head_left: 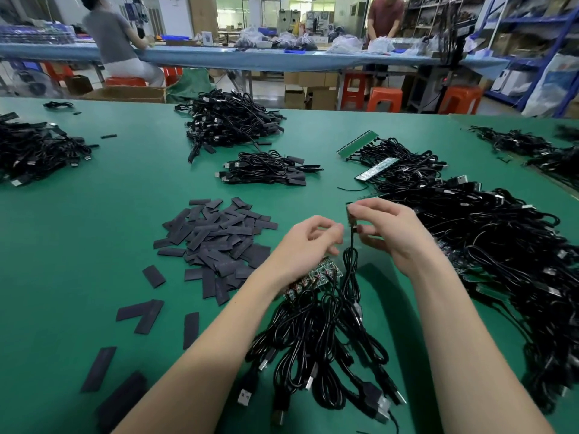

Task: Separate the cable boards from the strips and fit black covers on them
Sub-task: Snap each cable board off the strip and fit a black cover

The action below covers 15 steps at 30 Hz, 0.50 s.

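The right hand (388, 227) pinches a separated cable board (351, 216); the left hand (308, 245) grips the strip (326, 270). Next, a black cover (216, 236).

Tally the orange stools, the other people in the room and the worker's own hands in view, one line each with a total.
Orange stools: 5
Other people: 2
Hands, left hand and right hand: 2
Total: 9
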### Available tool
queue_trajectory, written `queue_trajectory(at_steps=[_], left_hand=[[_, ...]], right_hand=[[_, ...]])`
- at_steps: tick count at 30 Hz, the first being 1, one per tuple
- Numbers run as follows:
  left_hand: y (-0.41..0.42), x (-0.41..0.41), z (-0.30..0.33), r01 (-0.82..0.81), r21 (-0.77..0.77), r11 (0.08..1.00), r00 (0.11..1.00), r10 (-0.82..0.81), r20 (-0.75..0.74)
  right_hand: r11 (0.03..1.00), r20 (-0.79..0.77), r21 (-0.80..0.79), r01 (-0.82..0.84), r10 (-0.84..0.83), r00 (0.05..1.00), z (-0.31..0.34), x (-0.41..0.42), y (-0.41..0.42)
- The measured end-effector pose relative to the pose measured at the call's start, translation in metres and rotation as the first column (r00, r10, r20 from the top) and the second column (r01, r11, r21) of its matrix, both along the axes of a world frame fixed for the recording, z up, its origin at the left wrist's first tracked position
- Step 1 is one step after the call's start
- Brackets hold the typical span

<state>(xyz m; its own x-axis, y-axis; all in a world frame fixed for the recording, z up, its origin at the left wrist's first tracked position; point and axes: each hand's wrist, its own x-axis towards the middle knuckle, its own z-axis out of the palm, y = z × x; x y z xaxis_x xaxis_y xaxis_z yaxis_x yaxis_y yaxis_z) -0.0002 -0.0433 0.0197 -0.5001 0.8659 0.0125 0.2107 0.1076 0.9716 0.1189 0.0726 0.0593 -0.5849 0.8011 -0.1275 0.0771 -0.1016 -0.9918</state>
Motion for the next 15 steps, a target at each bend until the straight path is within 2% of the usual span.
queue_trajectory(at_steps=[3,9,12,15], left_hand=[[0.002,-0.001,-0.003,-0.019,0.07,0.997,0.996,0.012,0.091],[0.004,0.004,-0.009,-0.142,0.184,0.973,0.976,0.106,0.192],[0.006,0.005,-0.011,-0.159,0.204,0.966,0.98,0.129,0.153],[0.006,0.003,-0.012,-0.172,0.206,0.963,0.984,0.159,0.077]], right_hand=[[0.998,-0.027,0.024,-0.051,0.052,0.998,-0.001,-0.01,-0.009],[0.951,0.13,0.308,-0.034,-0.006,0.992,0.001,-0.024,-0.016],[0.83,0.187,0.557,-0.034,-0.085,0.979,0.01,-0.029,-0.019],[0.684,0.212,0.724,-0.094,-0.091,0.973,0.019,-0.039,-0.03]])
